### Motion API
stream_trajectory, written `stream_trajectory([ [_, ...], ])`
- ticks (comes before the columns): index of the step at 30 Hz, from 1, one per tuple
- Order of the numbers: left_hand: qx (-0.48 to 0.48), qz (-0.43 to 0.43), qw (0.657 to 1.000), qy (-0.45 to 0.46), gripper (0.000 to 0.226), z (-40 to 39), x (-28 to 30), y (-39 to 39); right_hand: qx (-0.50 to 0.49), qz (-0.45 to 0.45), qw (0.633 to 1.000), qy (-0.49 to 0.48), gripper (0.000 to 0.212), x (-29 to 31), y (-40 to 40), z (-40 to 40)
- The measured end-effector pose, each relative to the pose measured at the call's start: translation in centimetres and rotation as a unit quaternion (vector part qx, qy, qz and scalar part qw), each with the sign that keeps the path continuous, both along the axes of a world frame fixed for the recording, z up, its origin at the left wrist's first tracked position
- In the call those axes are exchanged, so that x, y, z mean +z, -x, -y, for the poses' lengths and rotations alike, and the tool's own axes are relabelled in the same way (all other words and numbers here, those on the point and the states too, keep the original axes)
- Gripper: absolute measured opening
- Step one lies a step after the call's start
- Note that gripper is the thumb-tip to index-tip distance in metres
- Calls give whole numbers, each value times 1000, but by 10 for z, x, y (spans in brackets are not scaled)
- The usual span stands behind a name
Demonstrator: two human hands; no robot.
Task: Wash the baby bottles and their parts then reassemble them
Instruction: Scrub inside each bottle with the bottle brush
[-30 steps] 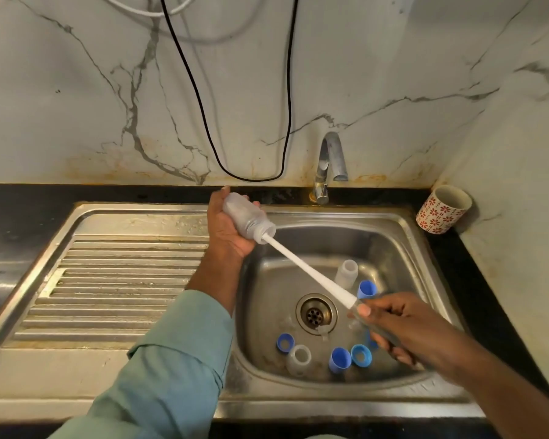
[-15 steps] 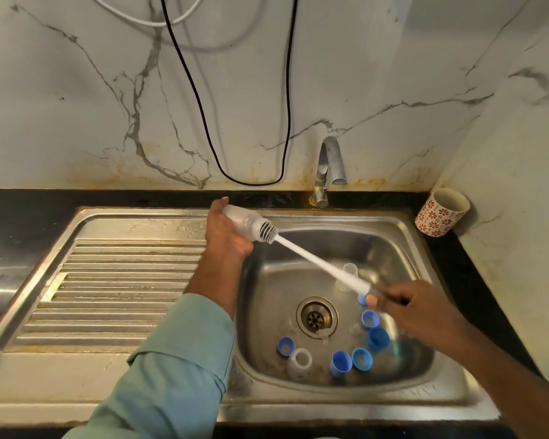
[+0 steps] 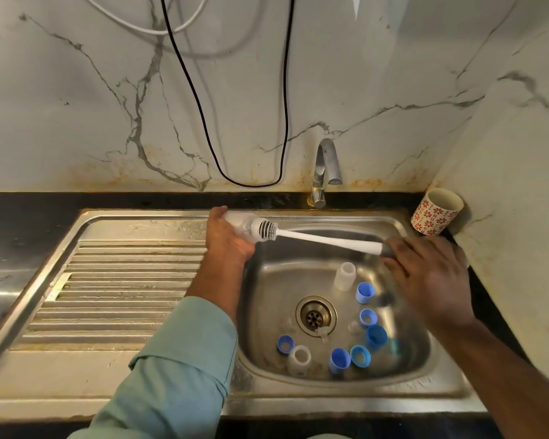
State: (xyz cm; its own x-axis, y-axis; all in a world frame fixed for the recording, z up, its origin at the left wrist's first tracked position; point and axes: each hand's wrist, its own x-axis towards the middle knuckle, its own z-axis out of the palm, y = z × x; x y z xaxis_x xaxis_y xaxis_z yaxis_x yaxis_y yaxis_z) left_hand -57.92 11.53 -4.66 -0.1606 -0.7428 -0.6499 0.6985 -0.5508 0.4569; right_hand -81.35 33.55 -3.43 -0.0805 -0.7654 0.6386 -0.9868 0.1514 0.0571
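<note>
My left hand (image 3: 227,240) grips a clear baby bottle (image 3: 241,224) lying sideways over the sink's back left corner, mouth to the right. A white bottle brush (image 3: 324,239) pokes out of that mouth, with its ribbed head partly showing. My right hand (image 3: 431,277) holds the brush handle's far end over the basin's right side. In the steel sink (image 3: 403,384) lie another clear bottle (image 3: 345,276), a clear piece (image 3: 298,359) and several blue caps and rings, such as a blue cap (image 3: 364,293) and a blue ring (image 3: 360,356), around the drain (image 3: 315,315).
The tap (image 3: 325,167) stands behind the basin, with no water running. A ribbed draining board (image 3: 118,293) lies to the left. A red-patterned cup (image 3: 436,215) sits in the back right corner. Black and white cables (image 3: 203,122) hang down the marble wall.
The brush has slid out of the bottle so its head shows at the mouth. My right hand moved up and to the right. The bottle turned from tilted to nearly level.
</note>
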Motion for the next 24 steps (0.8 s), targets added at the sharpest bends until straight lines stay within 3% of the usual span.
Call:
stream_trajectory([
  [2,-22,12,1000,5,42,-3,1,-1,10,9,999,-39,27,7,7,0],
  [3,-28,20,999,7,43,-4,0,-1,21,54,993,-105,28,11,9,-1],
  [4,-31,32,999,10,44,-6,1,-1,28,165,964,-209,31,16,11,-2],
  [5,-31,43,999,12,45,-8,3,-1,26,327,890,-315,34,22,11,-2],
  [6,-29,53,998,14,45,-11,4,1,30,475,790,-386,38,25,12,-4],
  [7,-25,53,998,16,46,-14,5,3,28,549,721,-422,41,24,13,-6],
  [8,-20,48,998,16,46,-17,6,6,42,571,702,-423,40,21,14,-8],
  [10,-5,35,999,14,43,-21,9,10,60,532,771,-344,21,12,17,-11],
  [13,33,12,999,9,37,-23,11,12,64,363,897,-244,28,5,22,-13],
  [15,63,-3,998,-5,37,-27,11,12,71,330,922,-188,19,-5,24,-11],
  [16,72,-6,997,-8,37,-30,12,11,66,367,912,-172,15,-7,23,-9],
  [17,85,-7,996,-8,38,-33,13,10,62,445,876,-178,11,-9,21,-7],
  [19,123,-4,992,-16,47,-36,15,6,80,581,761,-278,6,-9,17,-4],
  [22,162,-6,986,-28,59,-36,15,-4,108,660,611,-423,31,-5,12,-2],
  [23,174,-6,984,-33,63,-36,15,-7,112,668,597,-429,34,-4,9,0],
  [24,186,-2,982,-39,67,-36,15,-11,119,653,621,-417,31,-3,3,3],
])
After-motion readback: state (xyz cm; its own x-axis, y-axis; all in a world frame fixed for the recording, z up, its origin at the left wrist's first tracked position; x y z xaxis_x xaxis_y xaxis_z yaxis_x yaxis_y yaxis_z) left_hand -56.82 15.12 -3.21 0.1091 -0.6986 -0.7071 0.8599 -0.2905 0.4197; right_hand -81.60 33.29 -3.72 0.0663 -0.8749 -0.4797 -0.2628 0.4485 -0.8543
